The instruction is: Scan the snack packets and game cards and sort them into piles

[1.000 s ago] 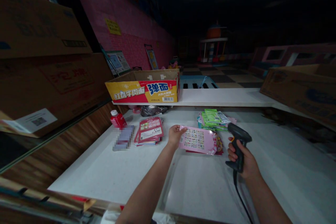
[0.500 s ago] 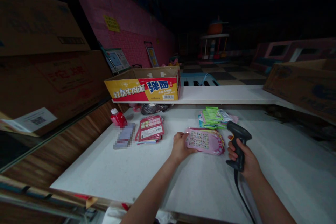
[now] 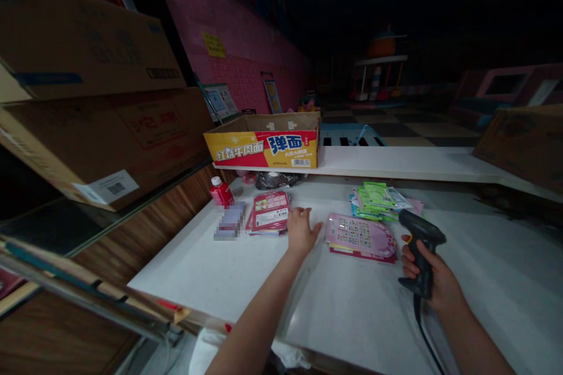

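Note:
My left hand (image 3: 301, 229) hovers open over the white counter (image 3: 229, 269), fingers spread, between a stack of red packets (image 3: 269, 218) and a pink sticker packet (image 3: 361, 235). It holds nothing. The pink packet lies flat on top of a small pile, just right of my left hand. My right hand (image 3: 433, 282) is wrapped round the grip of a black barcode scanner (image 3: 421, 246), which points toward the pink packet. The scanner's cable runs down along my right forearm.
A pile of green packets (image 3: 377, 198) lies further back. A red bottle (image 3: 220, 192) and a blurred item (image 3: 229, 221) sit at the left. An open noodle carton (image 3: 267, 145) stands on a raised shelf (image 3: 396, 163). Large cardboard boxes (image 3: 105, 129) are stacked at the left, another box (image 3: 525, 143) at the right.
My left hand set the pink packet down on its pile, let go of it and moved left toward the red packets. The scanner stayed in my right hand.

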A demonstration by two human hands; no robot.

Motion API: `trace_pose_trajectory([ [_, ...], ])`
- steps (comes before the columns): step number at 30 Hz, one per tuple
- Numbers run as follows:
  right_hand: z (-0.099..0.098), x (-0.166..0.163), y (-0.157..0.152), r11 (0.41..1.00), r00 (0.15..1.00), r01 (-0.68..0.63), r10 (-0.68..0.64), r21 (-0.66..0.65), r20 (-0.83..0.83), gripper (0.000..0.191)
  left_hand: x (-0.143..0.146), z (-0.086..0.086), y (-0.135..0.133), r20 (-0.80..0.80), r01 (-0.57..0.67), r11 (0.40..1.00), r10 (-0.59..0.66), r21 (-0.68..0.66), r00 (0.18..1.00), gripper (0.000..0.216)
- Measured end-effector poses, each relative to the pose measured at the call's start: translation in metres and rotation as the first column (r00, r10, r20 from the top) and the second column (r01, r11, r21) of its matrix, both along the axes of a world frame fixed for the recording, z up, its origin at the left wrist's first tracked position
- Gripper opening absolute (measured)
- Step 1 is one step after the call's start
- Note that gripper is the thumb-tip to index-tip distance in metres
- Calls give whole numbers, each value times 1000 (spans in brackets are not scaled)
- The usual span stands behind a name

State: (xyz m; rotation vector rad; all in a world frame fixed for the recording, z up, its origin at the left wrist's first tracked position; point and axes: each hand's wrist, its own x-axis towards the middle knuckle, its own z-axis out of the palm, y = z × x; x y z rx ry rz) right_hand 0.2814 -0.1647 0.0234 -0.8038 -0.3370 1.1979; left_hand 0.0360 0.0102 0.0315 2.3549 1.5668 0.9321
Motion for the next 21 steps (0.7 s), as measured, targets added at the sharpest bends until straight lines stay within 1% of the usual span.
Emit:
trace_pose_trajectory([
  [2, -1, 0, 0, 1000, 1000, -7, 7, -9, -13, 34, -26, 16, 17, -16, -131, 990, 132, 49, 991, 42],
  [4, -2, 0, 0, 1000, 1000, -11, 10, -12, -16, 34, -50, 30, 31, -53, -270, 961, 273, 59, 960, 43],
  [5, -3, 1, 0, 1000, 1000, -12, 12, -11, -14, 34, -60, 35, 36, -89, -348, 937, 350, 45, 932, 47],
  [7, -5, 1, 1, 1000, 1000, -16, 16, -7, -6, 35, -75, 43, 42, -189, -477, 878, 461, -47, 867, 61],
  [9, -6, 1, 1, 1000, 1000, -14, 14, -3, -2, 35, -83, 45, 44, -297, -544, 823, 485, -163, 823, 76],
  [11, -7, 2, 1, 1000, 1000, -9, 9, -4, -3, 34, -87, 46, 43, -359, -562, 794, 467, -234, 809, 85],
  [15, -7, 2, 1, 1000, 1000, -8, 8, -11, -3, 36, -96, 49, 43, -363, -590, 766, 489, -256, 793, 91],
  [21, -7, 1, 1, 1000, 1000, -4, 4, -12, -6, 33, -116, 54, 47, -343, -636, 703, 540, -319, 769, 99],
])
